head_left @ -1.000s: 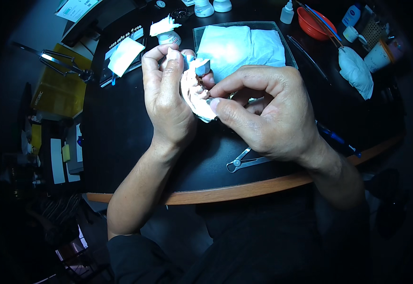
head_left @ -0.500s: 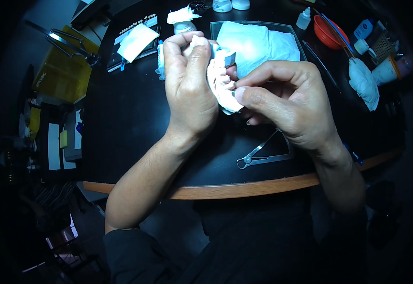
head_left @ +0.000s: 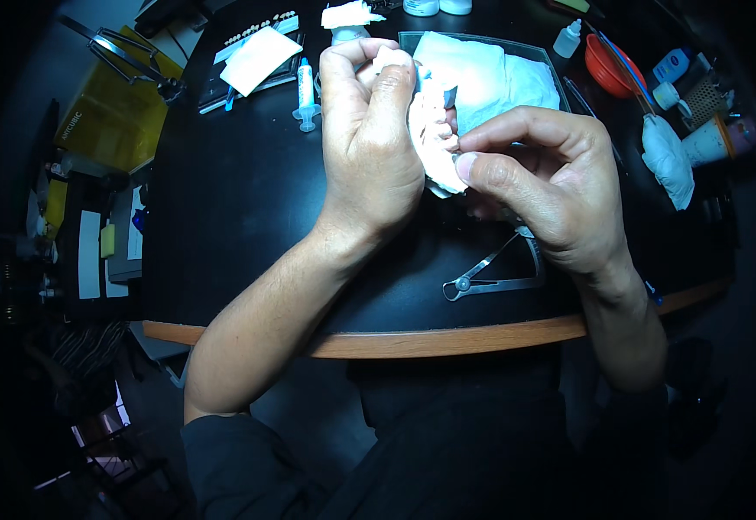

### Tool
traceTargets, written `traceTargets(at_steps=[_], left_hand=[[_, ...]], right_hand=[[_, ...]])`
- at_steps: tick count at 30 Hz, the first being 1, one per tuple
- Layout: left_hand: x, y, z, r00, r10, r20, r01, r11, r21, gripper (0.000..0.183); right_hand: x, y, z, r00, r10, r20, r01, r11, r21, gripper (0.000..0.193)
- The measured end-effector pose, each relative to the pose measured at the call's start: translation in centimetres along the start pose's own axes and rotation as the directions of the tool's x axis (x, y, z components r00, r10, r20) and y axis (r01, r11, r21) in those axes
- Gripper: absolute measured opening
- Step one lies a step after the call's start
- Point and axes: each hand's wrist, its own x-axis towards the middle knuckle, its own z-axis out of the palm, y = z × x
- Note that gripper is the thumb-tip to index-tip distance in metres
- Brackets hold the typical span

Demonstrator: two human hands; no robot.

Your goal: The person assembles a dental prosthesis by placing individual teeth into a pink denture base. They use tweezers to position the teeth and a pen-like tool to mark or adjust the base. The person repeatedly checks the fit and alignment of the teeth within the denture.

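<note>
My left hand (head_left: 369, 139) is curled around a white plaster cast (head_left: 432, 139), holding it up over the black table (head_left: 248, 217). My right hand (head_left: 542, 182) presses thumb and forefinger against the cast's right edge; whether it pinches a small tool there I cannot tell. Part of the cast is hidden behind my left fingers. A metal caliper (head_left: 495, 277) lies on the table just under my right wrist.
A tray with a white cloth (head_left: 495, 74) sits behind the hands. A syringe (head_left: 306, 91) and a white card (head_left: 256, 59) lie at the back left. At the back right are a red bowl (head_left: 612, 69), a small dropper bottle (head_left: 568, 39), a white glove (head_left: 668, 160) and cups. The wooden table rim (head_left: 430, 340) runs near me.
Both hands with the cast have shifted slightly right and away from me in the view. My left hand has turned further over the cast, covering more of it.
</note>
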Motion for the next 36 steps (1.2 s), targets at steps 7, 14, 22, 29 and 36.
traceTargets(at_steps=[7,14,22,29,36], left_hand=[[0.1,1.2,0.2,0.998,-0.068,0.001,0.067,0.996,-0.065,0.021],[0.0,1.2,0.3,0.998,-0.07,-0.008,0.069,0.995,-0.066,0.021],[0.1,1.2,0.2,0.998,-0.059,-0.001,0.059,0.997,-0.042,0.023],[0.0,0.0,-0.2,0.998,0.06,0.025,-0.063,0.986,0.157,0.022],[0.0,1.0,0.2,0.998,-0.063,-0.008,0.062,0.995,-0.072,0.022]], right_hand=[[-0.1,0.2,0.3,0.997,-0.067,-0.041,0.066,0.998,-0.012,0.012],[-0.1,-0.1,0.1,1.0,-0.023,-0.016,0.023,0.999,-0.023,0.011],[-0.3,0.1,0.3,0.994,-0.101,-0.039,0.097,0.991,-0.095,0.011],[-0.3,0.1,0.4,0.995,-0.089,-0.039,0.086,0.994,-0.073,0.011],[-0.3,0.1,0.4,0.997,-0.073,-0.04,0.07,0.995,-0.065,0.01]])
